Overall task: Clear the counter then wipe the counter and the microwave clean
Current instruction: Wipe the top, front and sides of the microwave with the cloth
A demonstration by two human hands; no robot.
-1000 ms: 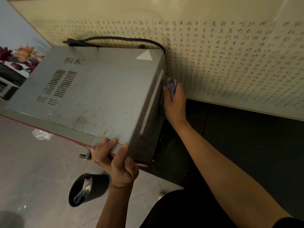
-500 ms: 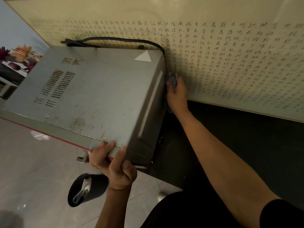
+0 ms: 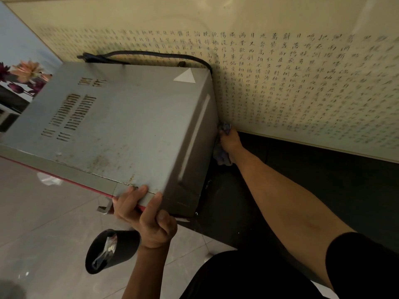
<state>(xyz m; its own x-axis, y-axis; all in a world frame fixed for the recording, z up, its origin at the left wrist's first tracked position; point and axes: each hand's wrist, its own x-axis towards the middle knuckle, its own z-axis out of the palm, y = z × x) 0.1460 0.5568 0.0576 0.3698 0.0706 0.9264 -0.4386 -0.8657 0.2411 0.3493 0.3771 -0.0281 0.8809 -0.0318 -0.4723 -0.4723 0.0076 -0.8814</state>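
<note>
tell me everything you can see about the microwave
The microwave is a grey metal box, seen from above. Its top has vent slots on the left, a white triangular sticker at the back right corner, and rust-like specks near the front. A red strip runs along the front edge. A black cord loops behind it by the wall. It sits on the dark counter. The left hand grips the front right corner; the right hand presses a cloth to its right side.
</note>
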